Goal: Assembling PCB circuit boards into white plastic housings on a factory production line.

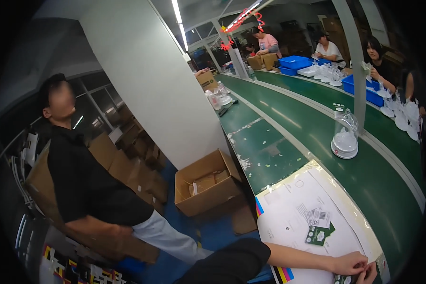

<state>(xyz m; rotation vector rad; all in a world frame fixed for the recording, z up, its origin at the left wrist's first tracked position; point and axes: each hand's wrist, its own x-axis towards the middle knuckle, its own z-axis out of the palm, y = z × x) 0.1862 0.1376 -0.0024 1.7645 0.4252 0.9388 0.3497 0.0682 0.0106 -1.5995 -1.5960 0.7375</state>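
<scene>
At the lower right, my left hand (350, 263) reaches over a white printed sheet (281, 213), its fingertips pinched together. My right hand (368, 274) meets it there, fingers bent and closed, partly cut off by the lower edge. What lies between the fingertips is too small to make out. Just under the hands, a green printed card (341, 279) shows in part; whether a hand touches it I cannot tell. Farther up the sheet lie several loose green and white cards (319, 234), overlapping, one with a barcode.
A clear dome on a white base (344, 147) stands on the green conveyor (293, 118). An open cardboard box (208, 182) sits on the floor beyond the bench. A person in black (92, 175) stands at left. Across the line, seated workers have blue bins (364, 90) and clear parts.
</scene>
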